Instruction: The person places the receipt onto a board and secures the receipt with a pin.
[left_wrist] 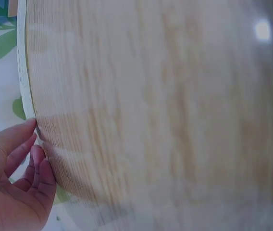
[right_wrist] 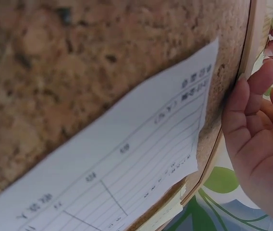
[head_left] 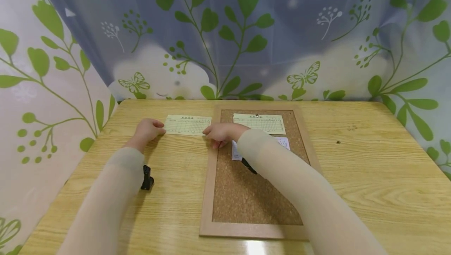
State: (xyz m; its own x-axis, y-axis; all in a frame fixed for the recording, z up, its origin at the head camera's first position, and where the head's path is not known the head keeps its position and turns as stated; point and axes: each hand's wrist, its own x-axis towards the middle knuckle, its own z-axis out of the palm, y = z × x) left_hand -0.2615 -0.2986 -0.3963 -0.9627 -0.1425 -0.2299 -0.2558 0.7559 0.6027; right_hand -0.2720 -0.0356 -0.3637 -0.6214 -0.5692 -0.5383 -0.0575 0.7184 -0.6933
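Note:
A pale yellow printed form slip (head_left: 188, 125) lies at the back of the table, left of a wood-framed corkboard (head_left: 239, 196). My left hand (head_left: 147, 129) pinches the slip's left end; in the left wrist view its edge meets the thumb and index finger of that hand (left_wrist: 18, 178). At the slip's lower right corner, my right hand (head_left: 223, 132) holds the paper, reaching across the board's left frame. In the right wrist view the fingers of that hand (right_wrist: 259, 125) are curled, and their grip is partly hidden.
A second yellow slip (head_left: 262, 125) is fixed to the cork by a pin (head_left: 257, 116) at its top. Below it a white printed slip (right_wrist: 127, 159) lies on the board, partly covered by my right arm. A patterned curtain (head_left: 225, 31) hangs behind the table (head_left: 359, 149).

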